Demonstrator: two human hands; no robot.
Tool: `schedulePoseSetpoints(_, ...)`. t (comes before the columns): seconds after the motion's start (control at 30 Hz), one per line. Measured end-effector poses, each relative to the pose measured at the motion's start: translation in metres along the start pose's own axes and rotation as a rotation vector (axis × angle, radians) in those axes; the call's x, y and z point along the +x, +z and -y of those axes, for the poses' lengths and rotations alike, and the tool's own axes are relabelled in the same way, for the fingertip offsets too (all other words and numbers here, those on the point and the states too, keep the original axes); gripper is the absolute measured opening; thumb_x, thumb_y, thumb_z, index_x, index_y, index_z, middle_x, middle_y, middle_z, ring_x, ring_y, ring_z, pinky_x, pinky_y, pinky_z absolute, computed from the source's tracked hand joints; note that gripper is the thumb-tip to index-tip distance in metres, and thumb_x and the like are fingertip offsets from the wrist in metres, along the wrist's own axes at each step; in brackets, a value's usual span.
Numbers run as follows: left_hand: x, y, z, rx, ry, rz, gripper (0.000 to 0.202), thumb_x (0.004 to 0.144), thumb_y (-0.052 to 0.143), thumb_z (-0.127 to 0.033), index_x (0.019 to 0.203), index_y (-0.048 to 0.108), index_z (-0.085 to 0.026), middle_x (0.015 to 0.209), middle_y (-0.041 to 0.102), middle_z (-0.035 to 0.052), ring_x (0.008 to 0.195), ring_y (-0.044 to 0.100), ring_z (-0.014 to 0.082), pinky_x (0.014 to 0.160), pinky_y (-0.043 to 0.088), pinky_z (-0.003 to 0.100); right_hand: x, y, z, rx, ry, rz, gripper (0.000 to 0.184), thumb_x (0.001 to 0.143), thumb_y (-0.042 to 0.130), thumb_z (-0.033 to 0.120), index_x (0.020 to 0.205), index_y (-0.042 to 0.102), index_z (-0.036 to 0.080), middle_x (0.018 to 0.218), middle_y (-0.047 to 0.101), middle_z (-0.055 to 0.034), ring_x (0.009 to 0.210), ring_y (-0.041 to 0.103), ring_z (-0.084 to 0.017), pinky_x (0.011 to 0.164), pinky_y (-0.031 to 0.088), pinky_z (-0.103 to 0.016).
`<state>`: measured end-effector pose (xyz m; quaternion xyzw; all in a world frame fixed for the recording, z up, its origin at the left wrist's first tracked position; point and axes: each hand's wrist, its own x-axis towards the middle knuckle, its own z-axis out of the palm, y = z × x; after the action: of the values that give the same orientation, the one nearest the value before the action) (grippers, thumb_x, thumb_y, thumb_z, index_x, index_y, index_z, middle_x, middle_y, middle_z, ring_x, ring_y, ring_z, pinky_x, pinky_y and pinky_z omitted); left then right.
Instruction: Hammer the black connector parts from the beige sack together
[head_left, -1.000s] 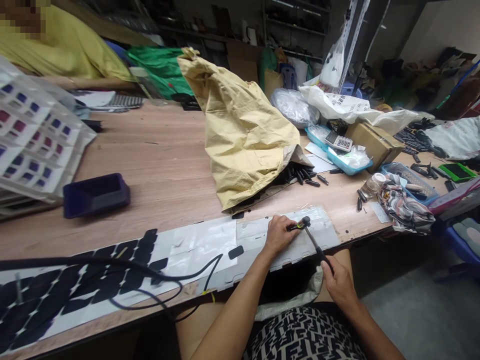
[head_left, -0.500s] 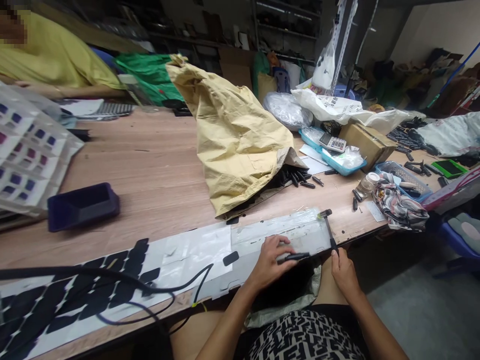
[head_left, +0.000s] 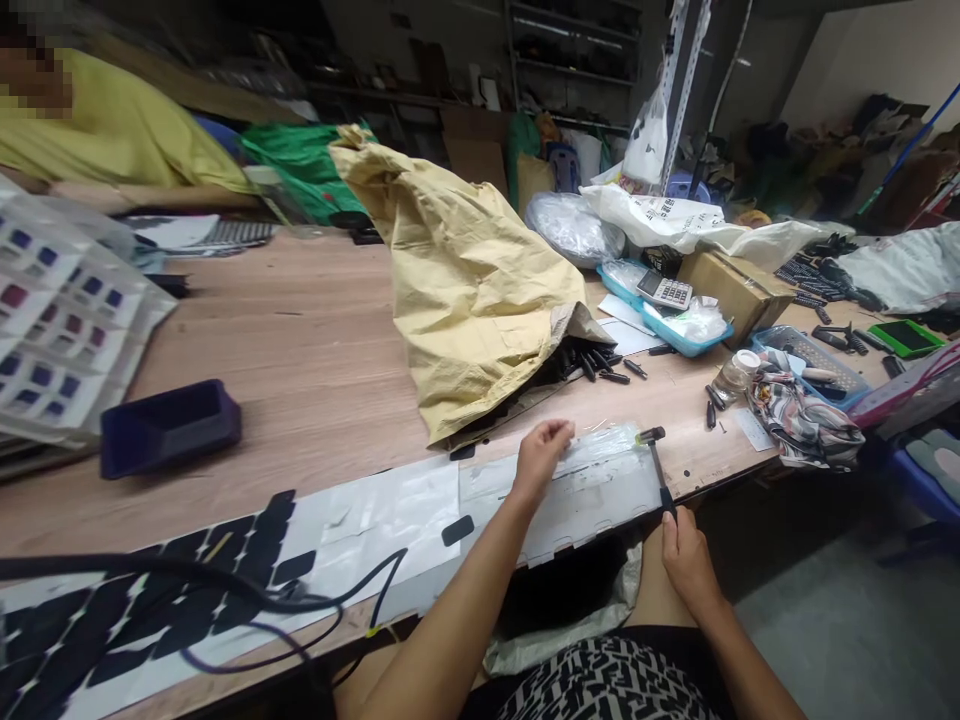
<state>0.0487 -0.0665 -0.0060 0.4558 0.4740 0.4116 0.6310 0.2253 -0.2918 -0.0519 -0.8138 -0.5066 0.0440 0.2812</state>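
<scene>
a small hammer [head_left: 659, 468] with a dark head, slim shaft and black grip is slanting at the right end of a pale board [head_left: 592, 507], its head perhaps resting there.

Patterned garment [head_left: 611, 680] (black, beige).

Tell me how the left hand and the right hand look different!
The right hand wraps around the handle of a hammer, while the left hand holds nothing that I can make out. The left hand is over the pale gray board, but the right hand is nearer the person's lap, just off the table's front edge. Both hands are bare.
</scene>
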Motion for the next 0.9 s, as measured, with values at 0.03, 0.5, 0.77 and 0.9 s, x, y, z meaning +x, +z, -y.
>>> schedulePoseSetpoints(0.03,0.021,0.01,-0.006,-0.164,-0.141,-0.073,0.026,0.079,0.073,-0.038,0.09,0.064,-0.017,0.083,0.069,0.0065,0.073,0.064,0.0164,0.074,0.052,0.03,0.0,0.001,0.0,0.0,-0.005,-0.009,0.035,0.104,0.028,0.042,0.086,0.052,0.023,0.079,0.059,-0.0064,0.069,0.06,-0.022,0.063,0.043,-0.031)
schedulePoseSetpoints(0.5,0.087,0.021,-0.022,-0.476,-0.343,-0.25,0.014,0.082,0.07,-0.017,0.078,0.057,-0.014,0.064,0.062,0.0022,0.056,0.061,0.0093,0.055,0.049,0.018,-0.001,0.0,0.003,0.04,-0.002,0.005,0.031,0.104,0.03,0.038,0.098,0.055,0.021,0.093,0.063,-0.0108,0.081,0.064,-0.024,0.07,0.048,-0.033)
schedulePoseSetpoints(0.77,-0.025,-0.027,0.025,0.247,0.079,0.1,0.03,0.07,0.077,-0.037,0.093,0.071,-0.018,0.078,0.071,0.0021,0.07,0.064,0.0161,0.068,0.052,0.029,0.0,-0.004,0.007,0.048,0.023,0.034,0.031,0.103,0.031,0.038,0.099,0.056,0.02,0.091,0.063,-0.0108,0.084,0.064,-0.024,0.073,0.048,-0.032)
schedulePoseSetpoints(0.9,-0.038,-0.025,0.035,0.561,0.359,0.134,0.02,0.079,0.066,-0.033,0.094,0.074,-0.023,0.085,0.069,0.0015,0.074,0.061,0.017,0.074,0.051,0.032,0.003,-0.01,0.009,0.054,0.039,0.05,0.033,0.101,0.032,0.04,0.087,0.055,0.021,0.08,0.062,-0.0082,0.072,0.062,-0.022,0.065,0.045,-0.029)
